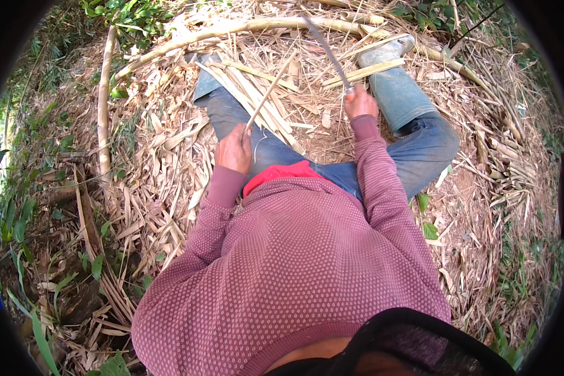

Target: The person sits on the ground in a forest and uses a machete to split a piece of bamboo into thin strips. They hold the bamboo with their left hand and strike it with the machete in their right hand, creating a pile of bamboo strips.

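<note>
Fingers (246,145) clasp slim woody stick (272,89), long blade (328,51).

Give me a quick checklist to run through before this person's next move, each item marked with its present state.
1. Left hand closed around the thin strip: ok.
2. Right hand closed on the grip end of the long blade: ok.
3. Blade apart from the left hand and its strip: ok, it points forward, away from the body.
4. Left leg free of loose pieces: not ok, split strips lie over it.
5. Blade edge sharp and undamaged: cannot tell, too little detail.
</note>
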`<control>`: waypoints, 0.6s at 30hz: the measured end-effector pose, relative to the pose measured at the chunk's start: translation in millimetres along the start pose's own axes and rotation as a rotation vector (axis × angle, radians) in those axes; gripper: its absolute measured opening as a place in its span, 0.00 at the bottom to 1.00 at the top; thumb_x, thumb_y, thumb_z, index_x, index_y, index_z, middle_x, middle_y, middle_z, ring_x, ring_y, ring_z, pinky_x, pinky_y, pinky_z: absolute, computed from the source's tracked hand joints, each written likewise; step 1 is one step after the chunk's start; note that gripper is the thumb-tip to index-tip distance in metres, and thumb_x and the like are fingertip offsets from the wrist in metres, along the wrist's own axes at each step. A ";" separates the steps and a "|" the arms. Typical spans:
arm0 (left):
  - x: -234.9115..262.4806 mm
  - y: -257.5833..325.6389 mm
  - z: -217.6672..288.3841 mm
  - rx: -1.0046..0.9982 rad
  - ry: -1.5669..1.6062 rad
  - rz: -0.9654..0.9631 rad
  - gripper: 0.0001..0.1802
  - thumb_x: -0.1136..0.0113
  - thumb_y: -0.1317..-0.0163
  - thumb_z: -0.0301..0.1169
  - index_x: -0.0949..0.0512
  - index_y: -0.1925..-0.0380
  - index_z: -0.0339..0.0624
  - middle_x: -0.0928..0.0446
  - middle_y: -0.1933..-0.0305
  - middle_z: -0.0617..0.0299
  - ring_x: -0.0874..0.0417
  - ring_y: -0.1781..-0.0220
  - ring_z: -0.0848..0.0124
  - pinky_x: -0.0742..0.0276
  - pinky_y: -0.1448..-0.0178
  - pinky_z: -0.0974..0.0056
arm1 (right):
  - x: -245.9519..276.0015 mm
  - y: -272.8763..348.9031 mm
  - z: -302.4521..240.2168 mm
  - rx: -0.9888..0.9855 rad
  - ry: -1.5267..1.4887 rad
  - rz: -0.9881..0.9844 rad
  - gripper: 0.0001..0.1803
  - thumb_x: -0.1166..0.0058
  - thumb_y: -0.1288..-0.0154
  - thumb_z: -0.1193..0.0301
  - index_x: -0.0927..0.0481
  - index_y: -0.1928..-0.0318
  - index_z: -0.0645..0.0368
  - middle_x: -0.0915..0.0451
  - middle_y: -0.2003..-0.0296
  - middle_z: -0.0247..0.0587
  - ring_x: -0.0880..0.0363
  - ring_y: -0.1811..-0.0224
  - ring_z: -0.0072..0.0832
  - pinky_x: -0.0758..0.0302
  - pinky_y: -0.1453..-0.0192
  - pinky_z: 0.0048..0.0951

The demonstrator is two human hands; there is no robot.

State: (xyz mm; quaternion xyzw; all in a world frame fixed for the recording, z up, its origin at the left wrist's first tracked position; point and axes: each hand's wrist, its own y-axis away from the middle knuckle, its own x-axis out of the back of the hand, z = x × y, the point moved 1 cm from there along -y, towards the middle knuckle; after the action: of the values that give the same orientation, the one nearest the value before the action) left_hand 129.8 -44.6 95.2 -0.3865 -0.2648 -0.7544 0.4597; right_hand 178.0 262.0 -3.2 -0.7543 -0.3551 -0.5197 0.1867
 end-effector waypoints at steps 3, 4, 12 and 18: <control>-11.7 -6.6 -41.5 0.042 0.163 -0.087 0.12 0.53 0.36 0.33 0.23 0.64 0.37 0.29 0.83 0.59 0.28 0.82 0.67 0.35 0.76 0.64 | 7.0 -1.2 25.1 -0.021 0.013 0.125 0.12 0.44 0.47 0.68 0.30 0.62 0.51 0.21 0.75 0.47 0.20 0.70 0.43 0.25 0.67 0.42; -17.6 -11.9 -46.0 0.088 0.225 -0.147 0.12 0.53 0.35 0.33 0.23 0.64 0.37 0.31 0.85 0.64 0.30 0.85 0.73 0.37 0.79 0.67 | 14.0 7.9 17.0 0.061 -0.032 0.114 0.12 0.44 0.48 0.68 0.30 0.62 0.51 0.21 0.75 0.47 0.20 0.70 0.44 0.25 0.66 0.43; -43.5 -60.2 -11.4 0.249 0.716 -0.196 0.15 0.54 0.34 0.35 0.26 0.54 0.37 0.32 0.82 0.68 0.35 0.85 0.80 0.40 0.82 0.73 | 4.6 59.1 -43.5 0.583 -0.158 0.020 0.13 0.45 0.50 0.72 0.33 0.64 0.52 0.25 0.71 0.39 0.22 0.70 0.40 0.26 0.69 0.40; -31.2 -49.3 13.4 -0.052 -0.190 0.107 0.13 0.52 0.38 0.32 0.24 0.54 0.45 0.21 0.64 0.52 0.20 0.68 0.55 0.26 0.65 0.56 | 4.3 62.1 -42.6 0.653 -0.161 0.011 0.13 0.46 0.51 0.74 0.33 0.64 0.53 0.26 0.71 0.39 0.23 0.67 0.39 0.26 0.68 0.39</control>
State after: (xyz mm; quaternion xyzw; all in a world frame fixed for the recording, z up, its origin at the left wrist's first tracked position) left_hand 98.7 2.3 74.7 -0.4815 -0.2666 -0.6955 0.4619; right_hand 196.4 193.6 22.7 -0.6953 -0.5123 -0.3161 0.3927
